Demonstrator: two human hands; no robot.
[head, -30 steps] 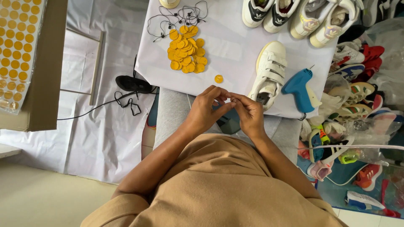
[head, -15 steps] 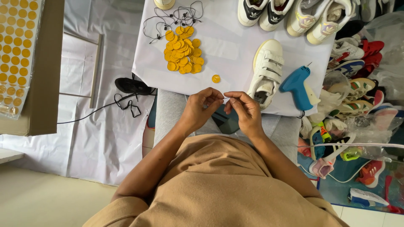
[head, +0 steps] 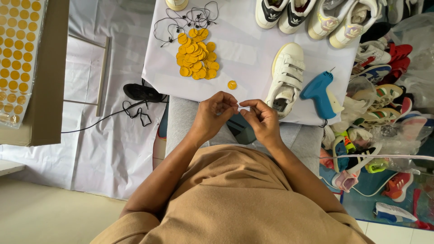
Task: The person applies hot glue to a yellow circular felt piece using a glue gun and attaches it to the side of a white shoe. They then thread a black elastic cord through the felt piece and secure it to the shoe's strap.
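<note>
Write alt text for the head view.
The left hand and right hand pinch a tiny item together above the lap, before a white board holding yellow discs, a white shoe and blue glue gun.

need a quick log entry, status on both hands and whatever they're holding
Left hand and right hand together over the lap, both pinching a small thin piece, too small to identify. Yellow tag pile, white shoe, blue glue gun untouched on table. Nothing obstructing.

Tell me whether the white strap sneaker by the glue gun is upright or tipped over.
Upright: the white strap sneaker rests on its sole, straps facing up, beside the blue glue gun.
</note>
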